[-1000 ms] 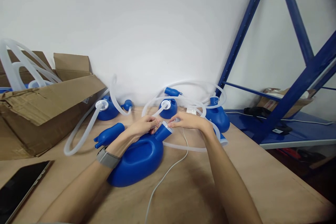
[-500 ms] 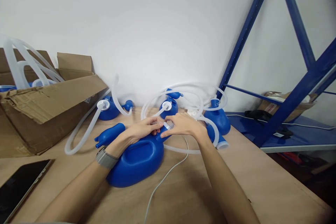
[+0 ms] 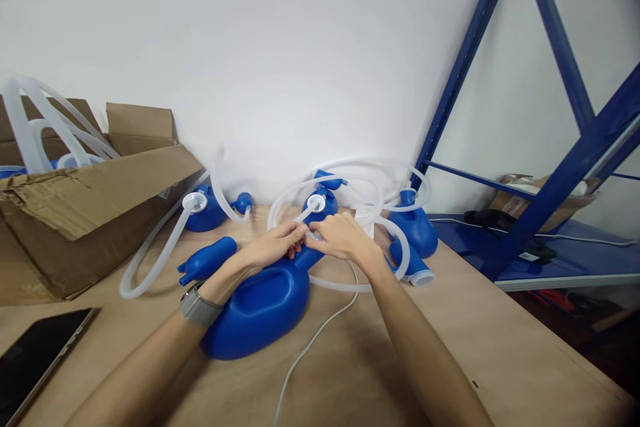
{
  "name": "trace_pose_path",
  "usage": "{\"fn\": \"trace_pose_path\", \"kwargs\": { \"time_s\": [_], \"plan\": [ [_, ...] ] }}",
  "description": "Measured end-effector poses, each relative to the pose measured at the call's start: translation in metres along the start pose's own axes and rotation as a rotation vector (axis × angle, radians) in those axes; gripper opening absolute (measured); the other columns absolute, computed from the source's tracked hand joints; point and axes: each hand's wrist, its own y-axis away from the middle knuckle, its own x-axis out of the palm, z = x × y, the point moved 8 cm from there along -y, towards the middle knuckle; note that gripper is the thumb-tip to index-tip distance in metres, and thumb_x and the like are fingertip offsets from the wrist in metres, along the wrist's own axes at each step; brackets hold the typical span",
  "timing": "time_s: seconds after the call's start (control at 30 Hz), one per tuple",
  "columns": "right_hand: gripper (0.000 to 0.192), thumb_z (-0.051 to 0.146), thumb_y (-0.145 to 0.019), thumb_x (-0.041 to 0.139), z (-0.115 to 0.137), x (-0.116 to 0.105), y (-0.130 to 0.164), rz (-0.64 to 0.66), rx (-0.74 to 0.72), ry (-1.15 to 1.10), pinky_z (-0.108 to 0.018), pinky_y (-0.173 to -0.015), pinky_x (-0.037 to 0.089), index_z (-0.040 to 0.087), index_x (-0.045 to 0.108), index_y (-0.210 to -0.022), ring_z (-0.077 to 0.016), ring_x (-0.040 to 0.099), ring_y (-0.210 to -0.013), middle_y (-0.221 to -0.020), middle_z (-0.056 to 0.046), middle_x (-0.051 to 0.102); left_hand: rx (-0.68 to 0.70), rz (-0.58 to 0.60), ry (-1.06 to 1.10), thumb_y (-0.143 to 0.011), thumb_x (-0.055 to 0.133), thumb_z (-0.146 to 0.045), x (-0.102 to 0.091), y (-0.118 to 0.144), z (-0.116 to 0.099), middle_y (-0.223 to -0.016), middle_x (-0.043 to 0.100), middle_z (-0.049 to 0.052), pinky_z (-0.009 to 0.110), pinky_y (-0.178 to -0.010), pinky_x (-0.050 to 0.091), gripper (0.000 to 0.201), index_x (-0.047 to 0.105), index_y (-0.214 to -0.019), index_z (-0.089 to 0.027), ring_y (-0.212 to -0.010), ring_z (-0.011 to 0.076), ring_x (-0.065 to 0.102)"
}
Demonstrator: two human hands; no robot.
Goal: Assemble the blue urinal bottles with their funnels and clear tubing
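Observation:
A large blue plastic bottle (image 3: 255,307) lies on its side on the wooden table (image 3: 360,360), neck pointing away from me. My left hand (image 3: 273,245) grips the neck. My right hand (image 3: 340,237) is closed on the end fitting of a clear hose (image 3: 340,285) and presses it against the neck's mouth. The hose loops off to the right to a blue funnel piece (image 3: 407,261). The fingers of both hands hide the joint. A grey watch (image 3: 199,307) is on my left wrist.
Several more blue bottles with clear hoses (image 3: 320,203) stand along the white wall. A blue funnel piece (image 3: 207,259) lies left of my hands. An open cardboard box (image 3: 75,213) with hoses sits at left, a dark phone (image 3: 35,357) at bottom left, blue shelving (image 3: 550,180) at right, a white cable (image 3: 310,340) in front.
My right hand has moved left, bringing the hose end from beside the bottle neck onto its mouth. Both hands now meet there, and the hose loop has drawn in closer.

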Motion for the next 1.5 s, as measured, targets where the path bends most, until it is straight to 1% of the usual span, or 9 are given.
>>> {"fn": "trace_pose_path", "kwargs": {
  "time_s": [0.23, 0.43, 0.7, 0.83, 1.0, 1.1, 1.2, 1.3, 1.5],
  "plan": [
    [0.054, 0.046, -0.108, 0.034, 0.009, 0.005, -0.006, 0.002, 0.004, 0.074, -0.035, -0.079, 0.045, 0.015, 0.077, -0.098, -0.0315, 0.075, -0.096, -0.098, -0.019, 0.079, -0.11, -0.07, 0.168, -0.08, 0.05, -0.089, -0.004, 0.0, 0.009, -0.075, 0.063, 0.001, 0.031, -0.069, 0.045, 0.075, 0.062, -0.099, -0.017, -0.064, 0.0147, 0.056],
    [0.047, 0.034, -0.109, 0.034, 0.013, 0.006, -0.007, 0.002, -0.029, 0.036, -0.034, -0.079, 0.045, 0.016, 0.076, -0.099, -0.03, 0.075, -0.093, -0.097, -0.017, 0.08, -0.123, -0.066, 0.098, -0.082, 0.047, -0.088, -0.005, 0.0, 0.01, -0.077, 0.063, 0.0, 0.033, -0.074, 0.047, 0.075, 0.06, -0.107, -0.018, -0.067, 0.0155, 0.056],
    [0.047, 0.028, -0.108, 0.03, -0.063, 0.009, 0.001, -0.152, 0.098, -0.497, -0.031, -0.098, 0.044, 0.021, 0.077, -0.11, -0.0244, 0.068, -0.115, -0.121, -0.006, 0.077, 0.016, 0.131, -0.334, -0.087, 0.062, -0.063, 0.007, 0.007, 0.0, -0.122, 0.068, 0.008, 0.039, -0.101, 0.044, 0.06, 0.059, -0.132, -0.023, -0.113, 0.029, 0.06],
    [0.045, 0.045, -0.108, 0.037, -0.065, 0.015, 0.004, -0.022, 0.111, -0.507, -0.035, -0.096, 0.046, 0.023, 0.076, -0.114, -0.0274, 0.07, -0.108, -0.116, -0.007, 0.078, -0.006, 0.166, -0.462, -0.09, 0.059, -0.059, 0.01, 0.008, 0.006, -0.131, 0.067, 0.011, 0.043, -0.107, 0.042, 0.063, 0.052, -0.141, -0.022, -0.121, 0.0331, 0.06],
    [0.045, 0.044, -0.106, 0.045, -0.054, 0.038, -0.001, 0.125, 0.024, -0.568, -0.043, -0.115, 0.039, 0.019, 0.063, -0.138, -0.0298, 0.056, -0.136, -0.147, -0.013, 0.062, -0.042, 0.177, -0.552, -0.09, 0.059, -0.06, 0.005, 0.007, 0.014, -0.153, 0.054, 0.016, 0.046, -0.118, 0.033, 0.072, 0.046, -0.149, -0.02, -0.141, 0.0371, 0.048],
    [0.05, 0.043, -0.104, 0.05, -0.048, 0.037, -0.001, 0.116, -0.082, -0.695, -0.042, -0.118, 0.037, 0.018, 0.053, -0.147, -0.0267, 0.05, -0.141, -0.154, -0.014, 0.054, -0.035, 0.218, -0.571, -0.087, 0.062, -0.062, -0.003, 0.01, 0.009, -0.16, 0.048, 0.013, 0.045, -0.12, 0.031, 0.079, 0.043, -0.153, -0.022, -0.148, 0.0367, 0.04],
    [0.041, 0.04, -0.1, 0.059, -0.036, 0.011, 0.001, -0.057, -0.185, -0.753, -0.04, -0.11, 0.044, 0.021, 0.059, -0.136, -0.0247, 0.055, -0.131, -0.141, -0.012, 0.061, 0.014, 0.285, -0.591, -0.084, 0.066, -0.061, -0.012, 0.016, -0.004, -0.162, 0.045, 0.01, 0.041, -0.117, 0.034, 0.084, 0.041, -0.157, -0.026, -0.147, 0.0366, 0.042],
    [0.018, 0.038, -0.097, 0.065, -0.008, -0.016, 0.005, -0.19, -0.301, -0.742, -0.038, -0.104, 0.044, 0.021, 0.068, -0.101, -0.0233, 0.057, -0.117, -0.115, -0.007, 0.066, -0.036, 0.33, -0.583, -0.081, 0.068, -0.061, -0.023, 0.023, -0.007, -0.143, 0.064, 0.01, 0.036, -0.103, 0.044, 0.081, 0.049, -0.152, -0.026, -0.129, 0.0361, 0.059],
    [0.026, 0.042, -0.096, 0.068, 0.038, -0.005, -0.004, 0.021, -0.304, -0.749, -0.028, -0.069, 0.042, 0.019, 0.06, -0.086, -0.015, 0.054, -0.073, -0.08, 0.001, 0.061, -0.098, 0.274, -0.639, -0.076, 0.073, -0.064, -0.039, 0.027, -0.003, -0.115, 0.075, 0.007, 0.029, -0.087, 0.047, 0.074, 0.062, -0.138, -0.025, -0.103, 0.0301, 0.067]
  ]
}}
